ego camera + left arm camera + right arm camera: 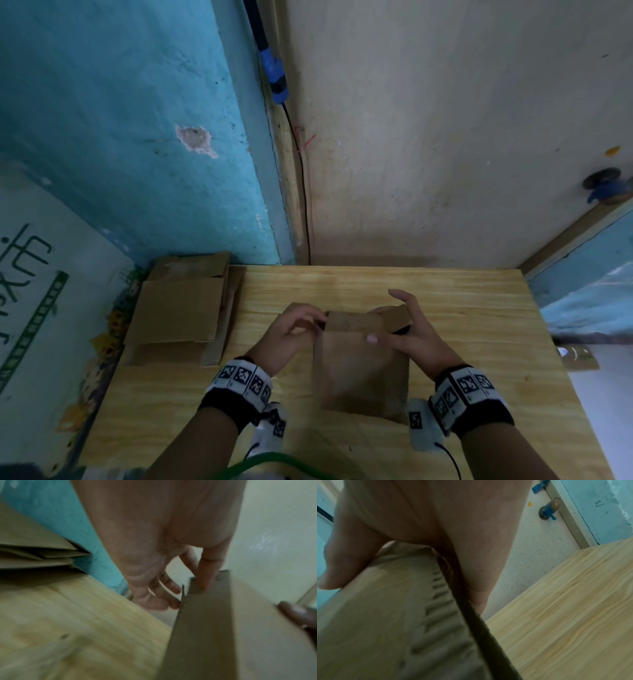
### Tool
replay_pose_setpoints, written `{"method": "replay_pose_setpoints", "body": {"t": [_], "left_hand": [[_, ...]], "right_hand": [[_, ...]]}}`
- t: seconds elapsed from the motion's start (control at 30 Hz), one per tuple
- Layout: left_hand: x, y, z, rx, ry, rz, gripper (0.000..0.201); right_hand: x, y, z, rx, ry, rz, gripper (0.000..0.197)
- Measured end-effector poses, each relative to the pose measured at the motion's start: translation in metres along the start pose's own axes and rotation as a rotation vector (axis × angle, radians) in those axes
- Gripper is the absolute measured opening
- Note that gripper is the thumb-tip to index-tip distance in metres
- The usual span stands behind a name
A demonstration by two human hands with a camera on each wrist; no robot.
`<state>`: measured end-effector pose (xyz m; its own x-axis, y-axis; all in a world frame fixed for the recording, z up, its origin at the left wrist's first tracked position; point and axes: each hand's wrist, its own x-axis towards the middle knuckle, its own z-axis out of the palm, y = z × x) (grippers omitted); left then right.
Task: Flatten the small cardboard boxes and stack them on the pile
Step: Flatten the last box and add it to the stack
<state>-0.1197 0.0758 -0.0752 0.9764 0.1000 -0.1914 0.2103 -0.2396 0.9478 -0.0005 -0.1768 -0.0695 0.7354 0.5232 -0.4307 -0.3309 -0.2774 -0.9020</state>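
Gripping box [359, 363] w/ both hands, fingers [399, 296] curled

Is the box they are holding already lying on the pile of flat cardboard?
No, the box is between both hands at the table's middle, apart from the pile at its left edge.

Brown cardboard box [359, 363] upright mid-table, flap raised; flattened pile [178, 308] far-left.
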Motion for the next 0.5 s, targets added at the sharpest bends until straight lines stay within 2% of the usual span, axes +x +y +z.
{"method": "replay_pose_setpoints", "body": {"t": [0.1,0.13,0.2,0.27,0.4,0.5], "left_hand": [[0.004,0.016,0.006,0.092,-0.246,-0.050,0.063],[0.003,0.019,0.006,0.083,-0.247,-0.095,0.064],[0.001,0.024,0.005,-0.038,-0.149,-0.155,0.060],[-0.003,0.024,0.004,-0.139,-0.088,-0.130,0.058],[-0.014,0.027,0.008,-0.219,-0.117,-0.175,0.057],[-0.023,0.028,0.009,-0.341,-0.118,-0.205,0.043]], "right_hand": [[-0.004,-0.004,0.001,0.006,-0.016,-0.016,0.111],[-0.006,-0.004,0.001,0.015,-0.009,-0.021,0.110],[-0.009,-0.006,-0.001,0.063,0.026,-0.030,0.113],[-0.013,-0.008,-0.003,0.110,0.064,-0.036,0.113],[-0.021,-0.016,-0.005,0.126,0.140,-0.010,0.087],[-0.020,-0.016,-0.006,0.255,0.234,-0.005,0.098]]}}
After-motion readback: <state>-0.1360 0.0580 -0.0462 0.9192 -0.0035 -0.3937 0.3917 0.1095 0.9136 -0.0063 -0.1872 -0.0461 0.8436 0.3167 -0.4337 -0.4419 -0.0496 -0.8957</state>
